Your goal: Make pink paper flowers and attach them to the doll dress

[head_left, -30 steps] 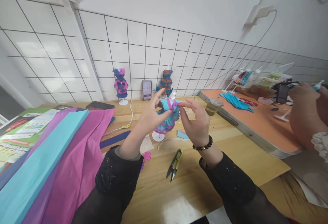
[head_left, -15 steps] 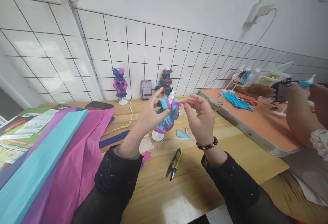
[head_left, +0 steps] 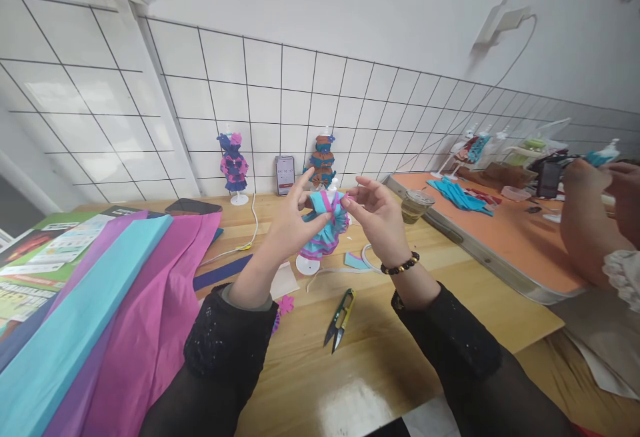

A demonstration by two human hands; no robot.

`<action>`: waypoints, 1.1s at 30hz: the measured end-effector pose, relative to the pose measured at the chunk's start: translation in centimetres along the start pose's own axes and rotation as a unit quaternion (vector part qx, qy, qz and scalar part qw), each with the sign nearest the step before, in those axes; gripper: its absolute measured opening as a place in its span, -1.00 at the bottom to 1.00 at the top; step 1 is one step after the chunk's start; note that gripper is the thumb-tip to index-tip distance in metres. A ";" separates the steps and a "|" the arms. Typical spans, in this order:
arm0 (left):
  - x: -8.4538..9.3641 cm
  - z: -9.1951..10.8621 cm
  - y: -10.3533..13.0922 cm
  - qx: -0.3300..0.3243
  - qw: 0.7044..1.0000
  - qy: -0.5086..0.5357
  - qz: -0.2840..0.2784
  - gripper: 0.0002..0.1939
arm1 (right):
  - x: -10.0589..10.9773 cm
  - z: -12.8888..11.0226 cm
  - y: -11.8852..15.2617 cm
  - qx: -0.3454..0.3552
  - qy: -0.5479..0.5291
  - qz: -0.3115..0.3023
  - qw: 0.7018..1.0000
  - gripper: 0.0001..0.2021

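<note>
A small turquoise dress with pink trim (head_left: 320,242) hangs on a white miniature dress form (head_left: 307,264) in front of me. From its left side, my left hand (head_left: 290,224) holds the dress at the bodice, thumb across the front and fingers behind. My right hand (head_left: 383,224) pinches the pink trim at the upper right of the bodice between thumb and index finger. Its other fingers are raised. Yellow-and-black thread snips (head_left: 340,320) lie on the wooden table below. Left of them are a pink paper-like flower (head_left: 285,304) and a pale scrap (head_left: 285,280).
Two dressed forms, one blue-pink (head_left: 234,162) and one brown-teal (head_left: 323,160), stand by the wall with a phone (head_left: 285,175) between them. Coloured sheets (head_left: 150,304) cover the left. A glass cup (head_left: 417,205) stands right; another person's hands (head_left: 587,197) work beyond.
My right hand has moved left and in closer to the bodice, drawing the pink trim in with it. My left hand keeps its hold. The other person's hands have shifted slightly.
</note>
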State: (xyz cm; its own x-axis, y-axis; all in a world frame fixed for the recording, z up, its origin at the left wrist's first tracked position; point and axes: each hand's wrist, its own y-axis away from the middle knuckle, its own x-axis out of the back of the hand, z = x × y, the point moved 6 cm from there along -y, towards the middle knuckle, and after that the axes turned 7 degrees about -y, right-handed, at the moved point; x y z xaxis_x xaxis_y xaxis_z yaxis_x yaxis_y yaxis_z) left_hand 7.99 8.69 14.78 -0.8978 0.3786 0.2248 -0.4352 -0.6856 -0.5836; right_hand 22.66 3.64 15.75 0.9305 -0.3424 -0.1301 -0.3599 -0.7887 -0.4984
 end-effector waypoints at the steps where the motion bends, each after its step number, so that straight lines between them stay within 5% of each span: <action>1: 0.0 0.0 0.0 -0.002 1.000 0.006 0.001 -0.18 | 0.0 0.1 0.0 -0.012 -0.019 -0.002 1.000 -0.55; 10: 0.1 -0.7 -0.2 -0.010 1.000 0.010 0.016 -0.14 | 1.3 2.3 0.7 -0.191 -0.147 0.012 0.971 -0.58; 20: -0.1 -0.9 -0.2 0.004 1.000 0.000 0.002 -0.17 | 3.2 6.1 5.5 -0.234 -0.035 0.017 0.971 -0.49; 28: 1.5 -1.0 0.0 0.043 0.997 -0.024 -0.059 -0.14 | 2.6 6.3 9.8 -0.171 0.029 -0.020 0.985 -0.63; 33: 5.4 -1.4 0.5 0.107 0.990 -0.082 -0.050 -0.29 | -1.7 5.2 13.1 -0.081 0.201 -0.205 0.954 -0.90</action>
State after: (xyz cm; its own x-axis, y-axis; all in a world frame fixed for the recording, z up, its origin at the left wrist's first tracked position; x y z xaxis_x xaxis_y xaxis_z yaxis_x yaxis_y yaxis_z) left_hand 3.03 11.24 14.54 -0.8411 0.3570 0.4063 -0.5103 -0.7730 -0.3770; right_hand 16.71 -3.45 4.95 0.9059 -0.1310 0.4028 -0.0080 -0.9561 -0.2928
